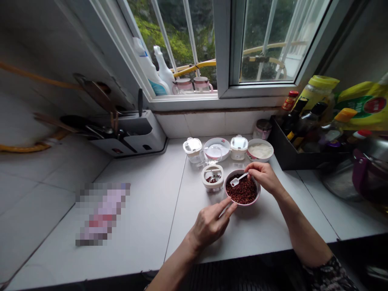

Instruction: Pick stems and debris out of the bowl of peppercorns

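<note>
Around us, a barred window [222,52] rises over a pale worktop [139,210], with a dark box [306,157] of bottles at right and a grey utensil holder [136,132] at left. Our left hand [210,222] has its fingers loosely parted, two tips seemingly against the near-left rim of the bowl [243,205]; our right hand [266,176] pinches a spoon [241,177] narrowly between thumb and fingers. The bowl sits before us, well filled, just right of the smaller open jar [213,186]. We judge that scooping is in hand: the white spoon's head is over the dark red grains [245,192], a little in it, and the next move seems to call for keeping it level, so nothing spills
</note>
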{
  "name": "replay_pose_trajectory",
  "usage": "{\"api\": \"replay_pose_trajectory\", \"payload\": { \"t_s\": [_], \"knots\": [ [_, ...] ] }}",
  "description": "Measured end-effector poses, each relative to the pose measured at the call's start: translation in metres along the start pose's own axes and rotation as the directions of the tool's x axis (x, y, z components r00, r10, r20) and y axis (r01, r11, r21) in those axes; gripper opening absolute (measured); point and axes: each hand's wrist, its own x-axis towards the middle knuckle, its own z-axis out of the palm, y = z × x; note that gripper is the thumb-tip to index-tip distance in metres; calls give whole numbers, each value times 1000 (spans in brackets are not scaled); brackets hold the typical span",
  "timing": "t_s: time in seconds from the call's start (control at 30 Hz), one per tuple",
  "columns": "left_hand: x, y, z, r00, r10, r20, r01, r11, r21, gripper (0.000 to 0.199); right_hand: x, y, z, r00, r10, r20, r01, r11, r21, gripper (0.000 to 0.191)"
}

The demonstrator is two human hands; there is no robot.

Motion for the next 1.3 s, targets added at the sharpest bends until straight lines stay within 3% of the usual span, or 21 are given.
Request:
{"api": "replay_pose_trajectory", "payload": {
  "t_s": [0.2,0.3,0.4,0.47,0.53,0.6,0.67,0.7,0.83,0.9,0.97,1.1,1.3],
  "knots": [
    [4,0,-1,1000,12,-23,-12,1000,-13,33,4,-2,0,999,32,-2,-31,990,140,19],
    [3,0,0,1000,15,-21,-15,1000,-18,34,1,-7,10,996,-71,-61,78,989,125,19],
    [1,-1,1,1000,20,-14,-20,1000,-10,35,-4,-15,26,957,-268,-110,271,963,11,19],
    [0,-1,3,1000,20,-19,-20,1000,-7,35,-8,-19,36,884,-464,-62,448,877,-173,20],
    [-2,-2,5,999,19,-35,-19,1000,-13,35,-11,-20,42,768,-636,74,617,705,-348,22],
    [-2,-2,6,999,22,-40,-23,1000,-21,35,-11,-20,43,656,-728,201,727,537,-429,25],
    [-2,-2,6,999,24,-27,-24,1000,-15,35,-11,-21,40,615,-755,227,756,483,-441,27],
    [-3,-2,6,1000,26,-15,-26,1000,-10,36,-10,-23,37,624,-755,202,747,502,-435,26],
    [-3,-2,5,1000,24,5,-24,1000,-2,37,-4,-33,14,757,-651,50,624,699,-351,16],
    [-3,-2,5,1000,21,-4,-21,1000,-9,36,0,-37,-1,831,-553,61,547,791,-275,13],
    [-3,-2,5,1000,19,-8,-19,1000,-18,36,4,-36,-14,872,-482,83,487,837,-249,16],
    [-1,-2,4,1000,21,-21,-21,999,-24,34,9,-22,-27,893,-417,172,449,855,-258,18],
    [1,-2,2,1000,12,-25,-13,999,-41,33,4,-5,-13,873,-422,245,488,775,-403,20]
  ]
}}
